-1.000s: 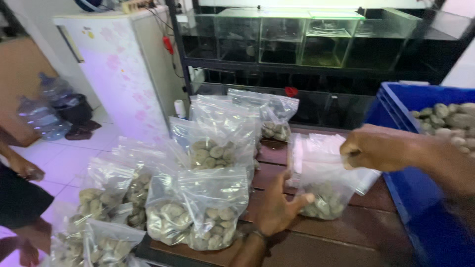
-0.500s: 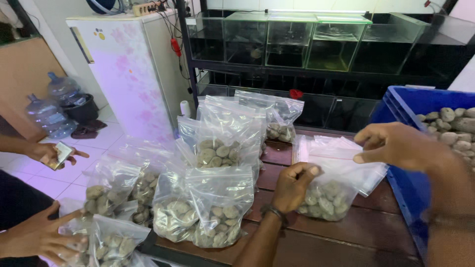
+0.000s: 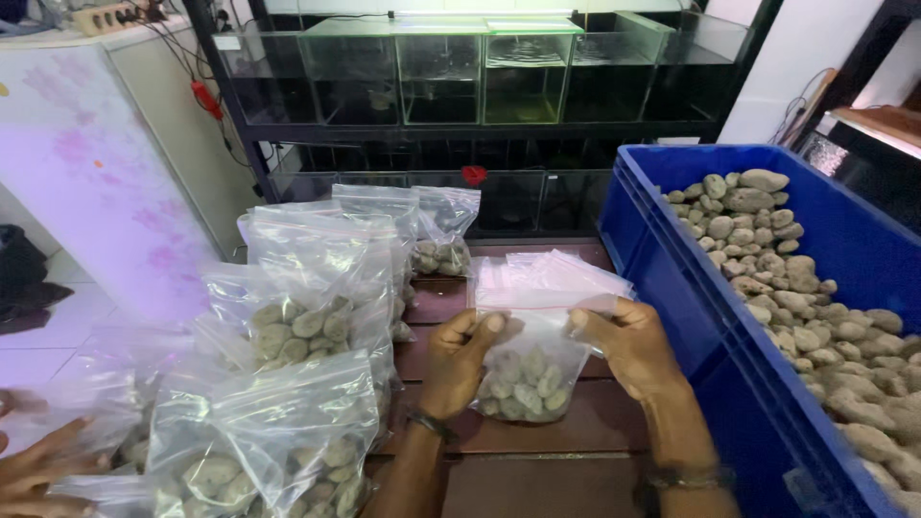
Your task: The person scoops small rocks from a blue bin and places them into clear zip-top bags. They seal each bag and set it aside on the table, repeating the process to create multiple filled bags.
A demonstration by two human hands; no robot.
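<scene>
Wooden worktop: left hand and right hand pinch the zip bag of stones; a loose seal could spill stones.

- The blue crate runs off the right and bottom edges — its far side is unseen.
- Another person's hand is cropped at the left edge, blurred.
- The left hand hides part of the clear bag.

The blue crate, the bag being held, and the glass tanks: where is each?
blue crate (image 3: 672, 278), head view, on its bare left wall.
bag of stones (image 3: 526, 379), head view, on the stone-filled lower part.
glass tanks (image 3: 441, 72), head view, on a front pane.
</scene>
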